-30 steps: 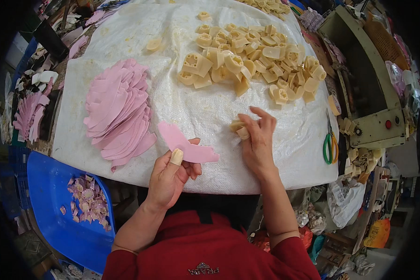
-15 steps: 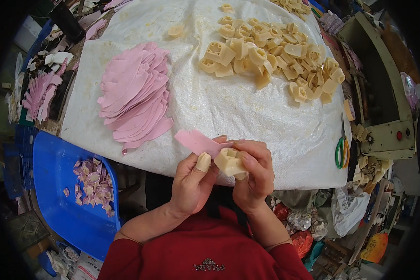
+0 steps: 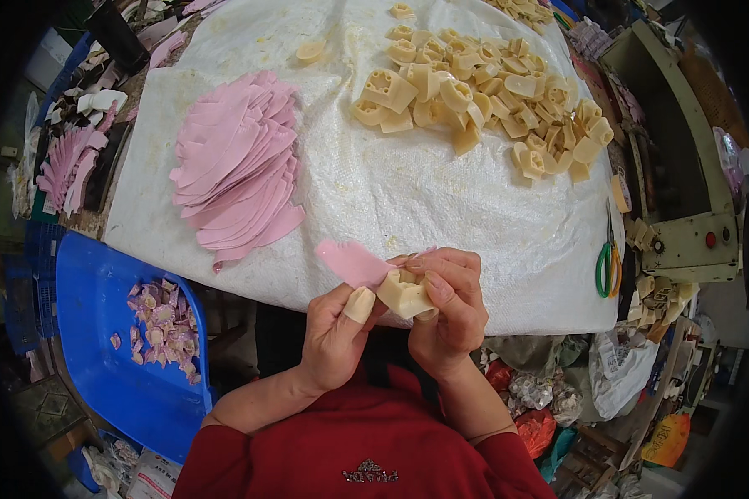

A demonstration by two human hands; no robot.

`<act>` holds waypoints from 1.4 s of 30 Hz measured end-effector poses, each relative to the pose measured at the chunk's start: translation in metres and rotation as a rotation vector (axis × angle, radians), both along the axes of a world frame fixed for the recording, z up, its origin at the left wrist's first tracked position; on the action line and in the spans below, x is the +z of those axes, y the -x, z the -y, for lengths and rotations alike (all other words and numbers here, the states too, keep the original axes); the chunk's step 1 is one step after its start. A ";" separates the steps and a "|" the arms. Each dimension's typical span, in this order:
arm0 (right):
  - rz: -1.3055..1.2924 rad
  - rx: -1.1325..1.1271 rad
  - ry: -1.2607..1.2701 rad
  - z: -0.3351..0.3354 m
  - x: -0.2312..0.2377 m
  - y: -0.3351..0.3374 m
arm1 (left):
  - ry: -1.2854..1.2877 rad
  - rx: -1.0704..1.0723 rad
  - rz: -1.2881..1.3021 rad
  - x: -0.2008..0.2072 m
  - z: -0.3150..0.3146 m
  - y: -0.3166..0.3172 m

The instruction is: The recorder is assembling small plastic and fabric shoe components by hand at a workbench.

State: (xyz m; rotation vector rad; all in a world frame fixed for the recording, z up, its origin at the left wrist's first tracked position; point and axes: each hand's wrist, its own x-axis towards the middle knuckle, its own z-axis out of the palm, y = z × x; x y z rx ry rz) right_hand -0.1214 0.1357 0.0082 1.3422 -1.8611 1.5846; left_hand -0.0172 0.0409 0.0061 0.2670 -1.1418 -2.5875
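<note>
Above the table's near edge, my left hand pinches a thin pink strip of leather-like material. A pale yellow cover sits on its thumb. My right hand grips a cream plastic shoe heel, its hollowed end facing up. The strip lies against the heel's far side, and a small bit of pink shows behind the right fingers. My left thumb touches or nearly touches the heel. A fanned stack of pink strips lies to the left, and a pile of cream heels lies farther off on the right.
White woven sheeting covers the table. Scissors with green and orange handles lie at its right edge. A blue tub at lower left holds several pink-covered pieces. A grey-green machine stands on the right.
The strip has moved slightly right and down against the heel, and a bit of pink now shows behind the right fingers. Both hands keep their grips.
</note>
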 end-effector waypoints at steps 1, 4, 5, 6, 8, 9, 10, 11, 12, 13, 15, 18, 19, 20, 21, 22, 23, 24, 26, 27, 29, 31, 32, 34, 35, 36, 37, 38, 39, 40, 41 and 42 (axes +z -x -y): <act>-0.036 -0.022 -0.004 0.001 0.002 0.000 | 0.086 0.018 0.021 -0.001 0.000 -0.001; -0.095 -0.072 -0.062 0.001 0.003 0.003 | 0.266 0.081 -0.063 -0.001 0.005 0.002; -0.118 -0.102 -0.116 0.000 0.003 0.004 | 0.265 0.084 -0.062 -0.001 0.008 0.003; -0.118 -0.097 -0.118 0.000 0.003 0.005 | 0.429 0.096 -0.070 0.002 0.013 0.005; -0.132 -0.096 -0.119 -0.002 0.003 0.005 | 0.589 0.110 -0.074 0.009 0.019 0.008; -0.131 -0.100 -0.124 -0.002 0.004 0.006 | 0.635 0.170 -0.030 0.014 0.021 0.009; -0.160 -0.123 -0.128 -0.003 0.005 0.007 | 0.681 0.229 0.012 0.019 0.023 0.010; -0.189 -0.149 -0.132 -0.005 0.007 0.008 | 0.691 0.259 0.073 0.023 0.027 0.009; -0.188 -0.158 -0.136 -0.005 0.011 0.006 | 0.689 0.250 0.071 0.025 0.030 0.007; -0.215 -0.197 -0.254 -0.005 0.018 0.003 | 0.776 0.245 0.109 0.025 0.032 0.007; -0.239 -0.248 -0.377 -0.004 0.026 0.000 | 0.874 0.282 0.139 0.020 0.031 0.009; -0.200 -0.229 -0.521 -0.005 0.031 0.002 | 0.951 0.261 0.143 0.017 0.029 0.009; -0.194 -0.220 -0.539 -0.006 0.032 0.002 | 0.950 0.255 0.142 0.016 0.027 0.010; -0.189 -0.209 -0.556 -0.007 0.032 0.002 | 1.051 0.291 0.100 0.014 0.026 0.011; -0.185 -0.210 -0.556 -0.007 0.031 0.002 | 1.153 0.327 0.057 0.014 0.025 0.012; -0.173 -0.205 -0.573 -0.008 0.030 0.003 | 1.154 0.324 0.060 0.013 0.023 0.013; -0.161 -0.199 -0.590 -0.008 0.029 0.003 | 1.228 0.353 0.039 0.013 0.022 0.014; -0.158 -0.200 -0.589 -0.008 0.026 0.004 | 1.303 0.381 0.016 0.013 0.020 0.015; -0.112 -0.171 -0.507 -0.006 0.015 0.008 | 1.294 0.382 0.027 0.013 0.017 0.015; -0.109 -0.170 -0.506 -0.006 0.012 0.010 | 1.283 0.386 0.036 0.012 0.016 0.014; -0.020 -0.084 -0.370 -0.007 0.009 0.014 | 1.133 0.337 0.046 0.009 0.020 0.012; 0.070 -0.007 -0.331 -0.009 0.009 0.015 | 0.983 0.298 0.061 0.002 0.026 0.013; 0.157 0.062 -0.294 -0.011 0.009 0.015 | 0.993 0.304 -0.002 -0.005 0.029 0.016; 0.237 0.145 -0.271 -0.014 0.007 0.016 | 1.006 0.315 -0.057 -0.007 0.033 0.020; 0.315 0.219 -0.250 -0.016 0.007 0.017 | 0.989 0.306 -0.114 -0.006 0.033 0.022; 0.317 0.219 -0.250 -0.017 0.008 0.016 | 0.969 0.292 -0.174 -0.004 0.031 0.024; 0.343 0.231 -0.272 -0.018 0.009 0.015 | 0.968 0.291 -0.173 -0.001 0.029 0.025; 0.368 0.242 -0.293 -0.019 0.011 0.015 | 1.040 0.305 -0.166 0.003 0.028 0.026; 0.369 0.243 -0.293 -0.019 0.014 0.015 | 1.112 0.322 -0.159 0.005 0.027 0.027; 0.320 0.224 -0.335 -0.019 0.016 0.015 | 1.113 0.322 -0.158 0.005 0.027 0.028; 0.271 0.205 -0.376 -0.019 0.018 0.015 | 1.204 0.339 -0.193 0.005 0.027 0.030; 0.272 0.207 -0.376 -0.019 0.018 0.014 | 1.296 0.358 -0.227 0.005 0.028 0.031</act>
